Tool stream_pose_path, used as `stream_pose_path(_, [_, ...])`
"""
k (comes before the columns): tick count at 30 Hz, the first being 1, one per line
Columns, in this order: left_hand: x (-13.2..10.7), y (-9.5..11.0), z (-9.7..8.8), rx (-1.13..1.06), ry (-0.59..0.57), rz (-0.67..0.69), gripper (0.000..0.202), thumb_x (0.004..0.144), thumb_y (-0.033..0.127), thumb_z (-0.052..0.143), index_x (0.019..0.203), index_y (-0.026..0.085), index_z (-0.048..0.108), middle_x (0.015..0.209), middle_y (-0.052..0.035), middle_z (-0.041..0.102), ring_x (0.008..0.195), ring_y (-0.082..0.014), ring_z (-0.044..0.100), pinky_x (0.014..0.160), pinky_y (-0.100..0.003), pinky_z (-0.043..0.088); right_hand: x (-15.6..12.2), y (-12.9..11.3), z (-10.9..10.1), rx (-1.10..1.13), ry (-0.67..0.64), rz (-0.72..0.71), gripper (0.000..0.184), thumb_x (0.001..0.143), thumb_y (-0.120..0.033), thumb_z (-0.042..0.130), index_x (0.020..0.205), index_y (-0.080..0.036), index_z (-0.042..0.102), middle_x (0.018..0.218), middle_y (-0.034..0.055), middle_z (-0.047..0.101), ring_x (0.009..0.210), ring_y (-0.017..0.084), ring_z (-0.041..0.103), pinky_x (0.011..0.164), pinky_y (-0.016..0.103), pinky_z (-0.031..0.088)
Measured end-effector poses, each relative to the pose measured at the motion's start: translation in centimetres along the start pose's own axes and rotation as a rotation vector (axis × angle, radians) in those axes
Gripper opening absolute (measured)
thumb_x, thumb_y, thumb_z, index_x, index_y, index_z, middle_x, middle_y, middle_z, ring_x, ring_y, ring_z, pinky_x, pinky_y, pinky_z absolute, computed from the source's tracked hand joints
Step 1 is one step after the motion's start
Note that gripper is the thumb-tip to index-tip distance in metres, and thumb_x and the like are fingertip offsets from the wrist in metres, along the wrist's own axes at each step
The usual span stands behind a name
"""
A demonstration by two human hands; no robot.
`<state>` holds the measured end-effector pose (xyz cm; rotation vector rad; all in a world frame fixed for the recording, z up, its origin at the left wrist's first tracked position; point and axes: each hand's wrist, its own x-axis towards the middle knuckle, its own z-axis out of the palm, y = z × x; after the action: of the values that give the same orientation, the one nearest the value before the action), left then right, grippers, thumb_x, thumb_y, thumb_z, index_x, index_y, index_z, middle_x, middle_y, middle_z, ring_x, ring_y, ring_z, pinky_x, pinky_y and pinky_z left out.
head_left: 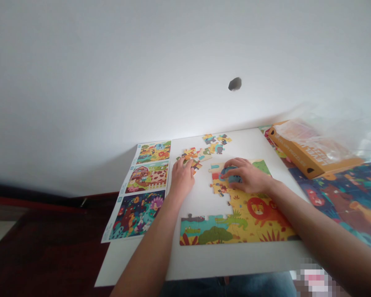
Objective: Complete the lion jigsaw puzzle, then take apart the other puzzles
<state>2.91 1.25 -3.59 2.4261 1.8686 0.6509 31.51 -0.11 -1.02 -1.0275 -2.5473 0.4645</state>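
Left hand (pixel 183 175): yours, at the middle of the white rectangular tabletop (pixel 200 264), fingers bent over the near side of a cluster of loose multicoloured cardboard puzzle pieces (pixel 190 154); you cannot tell here whether they grip one.

Right hand (pixel 247 177): yours, over the far part of the puzzle, fingers bent and a little apart above a printed blue elephant; whether the tips pinch a piece, you cannot tell.

Partly assembled yellow-and-green animal jigsaw puzzle (pixel 262 225): flat on the tabletop, in front of you, joined along the near edge and right side, stepped gap at far left; lion and crocodile printed.

Further loose puzzle pieces (pixel 217 148): small group, far side, left of your right hand.

White paper sheet with three colourful printed pictures (pixel 146 177): left side, left of your left hand.

Orange cardboard box (pixel 297 154): far right, crumpled clear plastic wrapping (pixel 324 128) over it, dark-blue animal-printed puzzle (pixel 343 202) on its near side.
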Motion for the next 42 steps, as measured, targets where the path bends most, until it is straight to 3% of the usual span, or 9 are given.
stream_pose_path(3, [0.1,-0.3,0.4,-0.042,0.029,0.004,0.037,0.091,0.016,0.045,0.124,0.016,0.061,0.133,-0.0153,0.050,0.127,-0.0292,0.046,0.111,-0.047,0.037,0.4,0.3,0.5,-0.011,0.092,0.029,0.034,0.091,-0.044,0.058,0.118,-0.025,0.066,0.127,0.0117,0.059,0.120,0.028,0.054,0.103,0.049,0.040])
stream_pose_path(5, [0.2,-0.3,0.5,-0.045,0.052,0.021,0.036,0.091,0.016,0.046,0.122,0.018,0.063,0.133,-0.0138,0.051,0.127,-0.0285,0.047,0.111,-0.047,0.037,0.8,0.7,0.8,-0.053,0.146,0.078,0.045,0.092,-0.049,0.054,0.129,-0.024,0.058,0.140,0.0137,0.052,0.133,0.032,0.043,0.107,0.053,0.036])
stream_pose_path(10, [0.2,0.5,0.4,-0.017,0.019,0.087,0.037,0.092,0.030,0.050,0.127,0.027,0.062,0.145,-0.0090,0.045,0.133,-0.0318,0.040,0.111,-0.055,0.032,1.3,1.1,1.0,-0.132,0.070,0.218,0.057,0.098,-0.055,0.035,0.148,-0.026,0.037,0.158,0.0114,0.030,0.148,0.037,0.015,0.109,0.070,0.021])
stream_pose_path(15, [-0.1,1.4,-0.1,0.032,-0.132,0.090,0.043,0.094,0.040,0.048,0.136,0.035,0.054,0.156,-0.0027,0.036,0.140,-0.0394,0.028,0.107,-0.065,0.028,1.2,1.0,0.9,-0.147,-0.012,0.263,0.057,0.099,-0.057,0.026,0.148,-0.029,0.035,0.157,0.0083,0.033,0.148,0.038,0.013,0.108,0.073,0.018])
stream_pose_path(22, [-0.1,1.7,-0.3,0.067,-0.145,0.105,0.044,0.095,0.041,0.045,0.138,0.031,0.053,0.156,-0.0004,0.036,0.141,-0.0356,0.028,0.113,-0.058,0.028,1.7,0.6,1.6,-0.202,0.003,0.259,0.062,0.099,-0.059,0.023,0.151,-0.027,0.030,0.162,0.0062,0.021,0.149,0.035,0.008,0.112,0.070,0.016])
stream_pose_path(29, [-0.1,1.8,0.0,0.055,-0.129,0.130,0.044,0.095,0.042,0.045,0.138,0.032,0.053,0.155,-0.0020,0.038,0.141,-0.0355,0.030,0.113,-0.059,0.028,1.8,0.8,2.2,-0.218,0.028,0.272,0.060,0.099,-0.057,0.029,0.150,-0.025,0.034,0.155,0.0097,0.036,0.147,0.037,0.017,0.111,0.070,0.018])
stream_pose_path(35, [-0.2,1.7,-0.1,0.069,-0.138,0.069,0.049,0.093,0.047,0.048,0.140,0.033,0.051,0.156,-0.0023,0.036,0.142,-0.0391,0.027,0.110,-0.062,0.029,1.8,0.8,1.3,-0.256,0.237,0.319,0.039,0.095,-0.037,0.046,0.126,-0.017,0.059,0.122,0.0149,0.062,0.117,0.030,0.054,0.105,0.049,0.037])
stream_pose_path(39, [-0.2,1.7,-0.1,0.085,-0.140,0.060,0.050,0.093,0.049,0.047,0.140,0.032,0.051,0.156,-0.0025,0.037,0.141,-0.0391,0.028,0.110,-0.061,0.030,1.5,1.5,1.0,-0.290,0.363,0.419,0.037,0.091,-0.019,0.044,0.125,-0.019,0.060,0.130,0.0134,0.058,0.119,0.029,0.051,0.100,0.045,0.040])
stream_pose_path(42, [-0.2,1.7,-0.1,0.101,-0.141,0.053,0.051,0.093,0.051,0.046,0.140,0.032,0.050,0.156,-0.0024,0.036,0.141,-0.0391,0.028,0.110,-0.061,0.030,1.3,2.0,1.2,-0.310,0.319,0.460,0.034,0.091,-0.022,0.045,0.120,-0.021,0.063,0.140,0.0119,0.053,0.128,0.032,0.045,0.102,0.049,0.038])
